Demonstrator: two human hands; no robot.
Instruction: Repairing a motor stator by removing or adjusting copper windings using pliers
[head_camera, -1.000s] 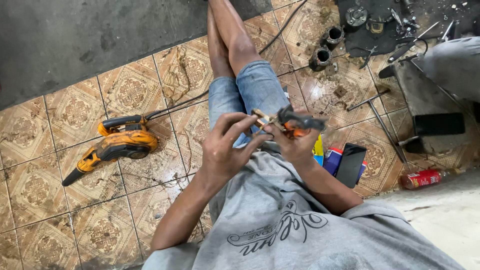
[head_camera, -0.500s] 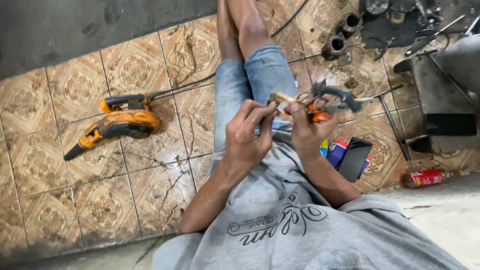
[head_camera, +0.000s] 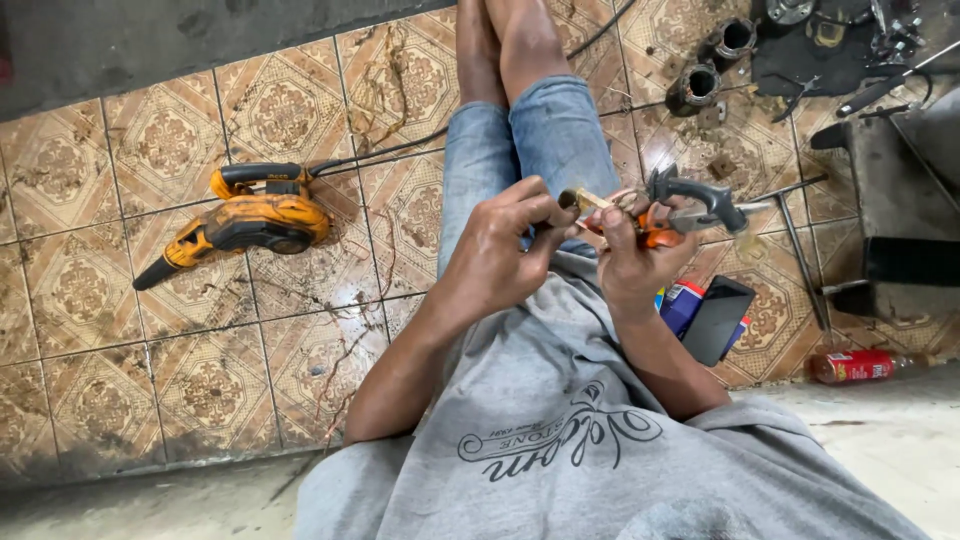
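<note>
**Hands and small part over the lap**

The left hand (head_camera: 495, 255) pinches a short brass-coloured rod (head_camera: 578, 199) between curled fingers, above the denim shorts (head_camera: 530, 150). The right hand (head_camera: 630, 262) is closed around an orange-handled tool (head_camera: 690, 208) with a grey metal head, possibly pliers. An orange plastic blower (head_camera: 240, 222) lies on patterned tiles (head_camera: 90, 290).

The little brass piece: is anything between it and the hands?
No. The left hand pinches the brass piece directly, and the right hand holds the orange-handled tool right against it. Nothing visible sits between them.
</note>
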